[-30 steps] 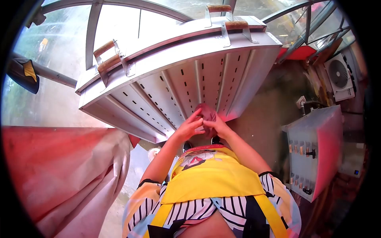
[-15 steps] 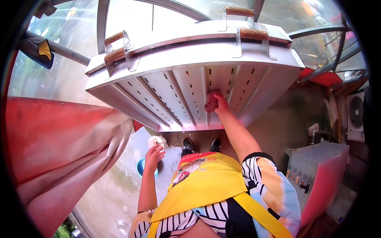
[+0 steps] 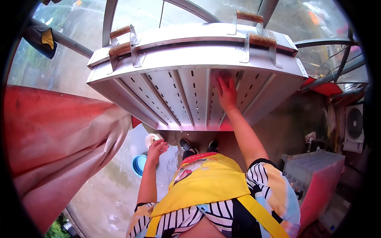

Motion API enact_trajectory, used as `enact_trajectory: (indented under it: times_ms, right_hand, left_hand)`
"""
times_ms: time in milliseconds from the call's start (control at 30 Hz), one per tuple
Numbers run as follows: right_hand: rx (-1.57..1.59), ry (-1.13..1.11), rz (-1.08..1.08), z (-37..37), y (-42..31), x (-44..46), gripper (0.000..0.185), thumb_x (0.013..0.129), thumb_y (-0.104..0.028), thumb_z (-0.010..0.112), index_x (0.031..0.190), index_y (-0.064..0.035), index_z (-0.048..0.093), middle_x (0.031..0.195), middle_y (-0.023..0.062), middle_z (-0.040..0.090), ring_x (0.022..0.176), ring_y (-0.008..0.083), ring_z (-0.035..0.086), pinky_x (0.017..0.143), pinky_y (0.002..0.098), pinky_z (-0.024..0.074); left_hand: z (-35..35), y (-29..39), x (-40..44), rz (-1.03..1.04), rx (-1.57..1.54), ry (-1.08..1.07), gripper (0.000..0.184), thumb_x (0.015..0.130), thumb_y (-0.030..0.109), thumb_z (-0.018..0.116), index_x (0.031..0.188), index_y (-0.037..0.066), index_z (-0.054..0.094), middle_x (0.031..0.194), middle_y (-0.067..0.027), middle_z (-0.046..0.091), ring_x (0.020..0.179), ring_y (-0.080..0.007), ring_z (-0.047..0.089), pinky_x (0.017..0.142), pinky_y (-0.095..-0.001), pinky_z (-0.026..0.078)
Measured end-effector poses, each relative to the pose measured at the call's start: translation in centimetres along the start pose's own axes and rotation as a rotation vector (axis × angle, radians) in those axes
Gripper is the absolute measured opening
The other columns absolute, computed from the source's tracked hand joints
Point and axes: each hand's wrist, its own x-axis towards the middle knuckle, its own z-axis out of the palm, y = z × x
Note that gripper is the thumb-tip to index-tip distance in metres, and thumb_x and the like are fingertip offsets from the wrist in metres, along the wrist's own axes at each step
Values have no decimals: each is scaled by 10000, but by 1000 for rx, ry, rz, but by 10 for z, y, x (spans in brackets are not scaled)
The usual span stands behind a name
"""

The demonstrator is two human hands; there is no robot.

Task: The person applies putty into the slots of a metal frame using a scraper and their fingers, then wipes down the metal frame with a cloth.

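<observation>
Right hand (image 3: 227, 93) extends, fingers apart over blurred reddish cloth (image 3: 222, 75) on silver slotted metal panel (image 3: 185, 89); left hand (image 3: 157, 148) hangs, fingers parted.

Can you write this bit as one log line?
right hand: on reddish cloth, slotted metal panel; left hand: apparently empty, off panel; blue basin: on floor

Red tarp (image 3: 55, 131) at L, AC unit (image 3: 354, 125) far R.
</observation>
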Motion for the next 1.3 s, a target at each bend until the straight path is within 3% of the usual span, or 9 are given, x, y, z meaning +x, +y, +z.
enact_trajectory:
  times_ms: [167,267,400,467,600,767,867,1067,1300]
  right_hand:
    - [-119,-426,268,65,76,-91,318,774,-90,675,1087,-134,633,1068,91,572,945,294,585,772,375,498]
    - [378,-511,907,70,106,-140,330,768,-83,679,1094,-96,626,1136,95,589,1009,269,585,812,376,494]
    - [1090,137,1546,76,132,-147,329,847,-162,593,1154,-46,583,1215,131,582,1112,290,556,902,442,469]
    - [1981,153,1441,87,163,-128,373,920,-253,458,1214,-39,540,1242,171,557,1155,354,521,960,534,422]
    - [2178,196,1143,16,55,-36,370,932,-208,437,1255,-39,497,1239,187,546,1164,377,508,983,555,402]
    - [824,75,712,-49,-26,38,457,827,-56,620,1260,-57,473,1224,200,504,1104,345,520,909,440,448]
    - [-116,59,111,11,29,-5,504,853,-94,588,1321,-44,410,1202,233,437,1099,407,467,899,423,425]
    - [70,-123,677,61,60,-105,595,850,-54,563,1402,-74,341,1271,199,450,1142,387,465,940,395,415]
    - [1892,301,1435,95,94,-79,377,885,-93,546,1254,-78,469,1156,119,580,1115,321,541,966,450,434]
  left_hand:
    - [-11,-15,-11,-34,54,32,347,914,133,541,1228,-11,506,1059,-120,627,865,-206,653,725,-273,522]
    - [-21,-26,-15,-85,119,63,364,901,134,536,1233,-12,508,1069,-135,621,903,-217,643,752,-289,513]
    - [-22,-28,-23,-101,120,87,352,901,115,526,1228,-15,512,1037,-130,626,871,-216,650,714,-270,515]
    - [-22,-28,-19,-125,119,83,355,901,120,528,1229,-15,511,1036,-129,628,874,-217,649,716,-274,515]
    - [-10,-17,-7,-92,147,52,359,901,134,529,1228,-14,512,1036,-125,630,878,-222,648,735,-291,515]
    - [2,1,-6,-40,174,-7,370,897,142,534,1234,-11,512,1050,-127,630,884,-222,646,757,-307,510]
    - [-8,-6,-3,-72,188,19,370,898,145,535,1234,-11,516,1052,-131,630,887,-221,646,760,-309,507]
    - [-27,-21,-14,-107,132,69,334,897,107,544,1203,-24,519,1000,-131,642,810,-209,663,691,-287,539]
    - [-43,-19,-6,-103,171,99,310,903,115,543,1188,-7,537,991,-129,651,828,-210,664,696,-288,541]
